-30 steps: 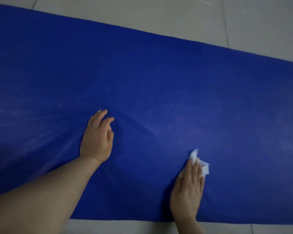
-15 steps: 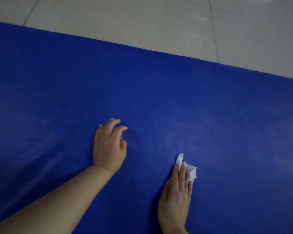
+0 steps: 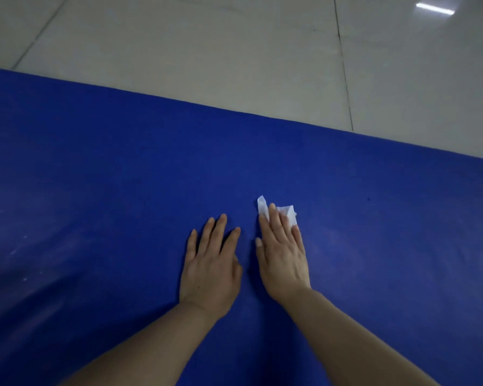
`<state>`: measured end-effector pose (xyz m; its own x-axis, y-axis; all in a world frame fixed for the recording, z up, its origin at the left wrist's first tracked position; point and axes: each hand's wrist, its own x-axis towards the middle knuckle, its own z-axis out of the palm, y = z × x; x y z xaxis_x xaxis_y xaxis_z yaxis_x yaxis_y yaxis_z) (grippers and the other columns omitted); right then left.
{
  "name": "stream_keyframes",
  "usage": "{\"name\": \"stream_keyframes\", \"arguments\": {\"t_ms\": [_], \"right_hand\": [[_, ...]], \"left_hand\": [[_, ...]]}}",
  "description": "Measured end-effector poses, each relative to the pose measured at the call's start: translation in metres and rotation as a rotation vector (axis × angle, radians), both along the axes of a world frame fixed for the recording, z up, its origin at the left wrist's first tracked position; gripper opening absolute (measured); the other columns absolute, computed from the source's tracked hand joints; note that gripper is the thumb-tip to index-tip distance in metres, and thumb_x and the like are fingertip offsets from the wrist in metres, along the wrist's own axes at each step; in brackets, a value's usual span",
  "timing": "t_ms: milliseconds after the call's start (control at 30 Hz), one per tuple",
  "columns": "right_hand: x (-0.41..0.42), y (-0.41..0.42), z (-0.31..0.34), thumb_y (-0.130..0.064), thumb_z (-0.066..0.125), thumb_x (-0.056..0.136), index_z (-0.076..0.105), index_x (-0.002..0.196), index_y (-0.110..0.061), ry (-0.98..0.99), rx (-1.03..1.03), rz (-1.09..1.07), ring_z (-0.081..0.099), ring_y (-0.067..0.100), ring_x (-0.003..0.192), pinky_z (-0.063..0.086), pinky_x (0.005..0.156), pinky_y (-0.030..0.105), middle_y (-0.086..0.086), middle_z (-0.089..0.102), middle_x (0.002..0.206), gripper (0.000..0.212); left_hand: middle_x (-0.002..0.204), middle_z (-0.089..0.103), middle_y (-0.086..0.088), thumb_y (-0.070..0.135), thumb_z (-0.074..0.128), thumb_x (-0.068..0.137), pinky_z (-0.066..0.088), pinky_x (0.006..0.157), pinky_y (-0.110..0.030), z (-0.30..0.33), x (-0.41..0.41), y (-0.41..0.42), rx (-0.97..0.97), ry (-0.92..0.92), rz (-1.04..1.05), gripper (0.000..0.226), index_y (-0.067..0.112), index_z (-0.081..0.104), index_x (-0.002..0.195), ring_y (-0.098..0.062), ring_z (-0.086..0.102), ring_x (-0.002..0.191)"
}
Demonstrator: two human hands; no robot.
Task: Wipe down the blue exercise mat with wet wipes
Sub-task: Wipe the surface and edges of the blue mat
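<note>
Blue exercise mat (image 3: 123,176) fills the lower two thirds of the frame, lying flat on the pale tiled floor (image 3: 207,51), whose bare tiles run across the top. You should expect the mat to be soft, thin and bendy: faint ripples and pale smears show at the lower left, so it will probably bunch or creep under a hard sideways push. Brace it rather than grab it. Your left hand (image 3: 211,271), just below the middle of the frame, lies palm down on the mat with straight, slightly spread fingers, holding nothing, which looks like the right way to pin the sheet. Your right hand (image 3: 283,260), just beside it to the right, also lies flat, its straight fingers pressing the wet wipe (image 3: 286,211) against the mat. That wipe is small, white, limp and crumpled, with its edges poking out beyond your fingertips; it likely tears or rolls up easily, so keep it trapped under flat fingers and press moderately rather than pinching it.
</note>
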<state>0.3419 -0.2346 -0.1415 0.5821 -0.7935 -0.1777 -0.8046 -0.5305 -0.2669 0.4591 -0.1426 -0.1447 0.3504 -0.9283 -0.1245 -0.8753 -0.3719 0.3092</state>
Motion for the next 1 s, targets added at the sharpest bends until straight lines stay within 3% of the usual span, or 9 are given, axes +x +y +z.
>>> {"name": "stream_keyframes", "arguments": {"t_ms": [100, 200, 300, 367, 567, 700, 867, 933, 1000], "right_hand": [[0.003, -0.007, -0.002, -0.045, 0.003, 0.097, -0.020, 0.143, -0.026, 0.066, 0.024, 0.026, -0.030, 0.006, 0.138, -0.019, 0.113, 0.029, -0.011, -0.027, 0.151, 0.055], [0.003, -0.008, -0.001, -0.053, 0.002, 0.094, -0.029, 0.139, -0.029, 0.066, 0.099, 0.016, -0.034, 0.005, 0.136, -0.024, 0.110, 0.029, -0.014, -0.033, 0.148, 0.059], [0.003, -0.018, 0.003, -0.058, 0.011, 0.094, -0.034, 0.136, -0.032, 0.081, 0.265, 0.035, -0.040, 0.003, 0.132, -0.031, 0.104, 0.029, -0.017, -0.040, 0.144, 0.067], [0.005, -0.027, 0.007, -0.060, 0.015, 0.094, -0.036, 0.133, -0.033, 0.123, 0.388, 0.068, -0.048, 0.000, 0.122, -0.034, 0.097, 0.028, -0.018, -0.044, 0.138, 0.070], [0.015, -0.035, 0.016, -0.061, 0.019, 0.094, -0.035, 0.139, -0.029, 0.248, 0.549, 0.079, -0.046, 0.002, 0.119, -0.028, 0.102, 0.035, -0.018, -0.047, 0.131, 0.077], [0.012, -0.036, 0.013, -0.058, 0.016, 0.095, -0.040, 0.131, -0.027, 0.220, 0.529, 0.086, -0.049, 0.003, 0.119, -0.029, 0.103, 0.033, -0.016, -0.048, 0.134, 0.073], [0.006, -0.032, 0.010, -0.055, 0.013, 0.097, -0.038, 0.134, -0.028, 0.178, 0.470, 0.120, -0.052, 0.002, 0.118, -0.030, 0.103, 0.031, -0.021, -0.051, 0.132, 0.069], [0.006, -0.033, 0.011, -0.051, 0.016, 0.098, -0.038, 0.134, -0.030, 0.157, 0.480, 0.132, -0.052, 0.002, 0.118, -0.029, 0.103, 0.031, -0.024, -0.052, 0.128, 0.069], [0.004, -0.033, 0.012, -0.048, 0.018, 0.098, -0.038, 0.134, -0.031, 0.143, 0.479, 0.128, -0.051, 0.001, 0.118, -0.029, 0.103, 0.031, -0.024, -0.052, 0.128, 0.069]], "left_hand": [[0.150, 0.037, -0.009, 0.026, 0.064, 0.078, 0.032, 0.109, -0.051, 0.003, 0.000, 0.000, 0.021, 0.002, -0.008, 0.059, 0.017, 0.052, 0.135, -0.027, 0.034, 0.139], [0.151, 0.035, -0.006, 0.023, 0.066, 0.080, 0.028, 0.111, -0.049, 0.009, 0.000, -0.005, 0.054, 0.021, 0.002, 0.059, 0.018, 0.051, 0.136, -0.025, 0.031, 0.140], [0.159, 0.002, 0.004, 0.028, 0.042, 0.096, 0.002, 0.119, -0.039, 0.020, 0.003, -0.007, 0.175, 0.044, -0.005, 0.056, 0.028, 0.024, 0.149, -0.015, 0.000, 0.146], [0.158, -0.013, 0.009, 0.026, 0.036, 0.099, -0.003, 0.118, -0.037, 0.031, 0.007, -0.011, 0.250, 0.109, -0.002, 0.058, 0.031, 0.012, 0.151, -0.011, -0.012, 0.145], [0.160, -0.001, 0.003, 0.025, 0.034, 0.099, 0.007, 0.119, -0.037, 0.079, 0.029, -0.040, 0.457, 0.207, 0.016, 0.055, 0.025, 0.017, 0.151, -0.013, 0.002, 0.146], [0.160, -0.003, 0.004, 0.025, 0.034, 0.100, 0.010, 0.119, -0.034, 0.078, 0.039, -0.066, 0.341, 0.168, 0.063, 0.055, 0.026, 0.015, 0.151, -0.014, 0.001, 0.146], [0.159, -0.014, 0.002, 0.026, 0.031, 0.101, 0.001, 0.119, -0.034, 0.044, 0.021, -0.104, 0.152, 0.120, 0.105, 0.055, 0.024, 0.009, 0.152, -0.015, -0.011, 0.146], [0.159, -0.010, 0.002, 0.026, 0.029, 0.101, -0.002, 0.118, -0.032, 0.029, 0.011, -0.113, 0.036, 0.168, 0.138, 0.053, 0.024, 0.012, 0.151, -0.013, -0.011, 0.145], [0.160, 0.004, 0.003, 0.023, 0.030, 0.101, -0.002, 0.117, -0.026, 0.018, 0.004, -0.118, -0.117, 0.337, 0.261, 0.049, 0.022, 0.024, 0.149, -0.009, -0.002, 0.145]]}}
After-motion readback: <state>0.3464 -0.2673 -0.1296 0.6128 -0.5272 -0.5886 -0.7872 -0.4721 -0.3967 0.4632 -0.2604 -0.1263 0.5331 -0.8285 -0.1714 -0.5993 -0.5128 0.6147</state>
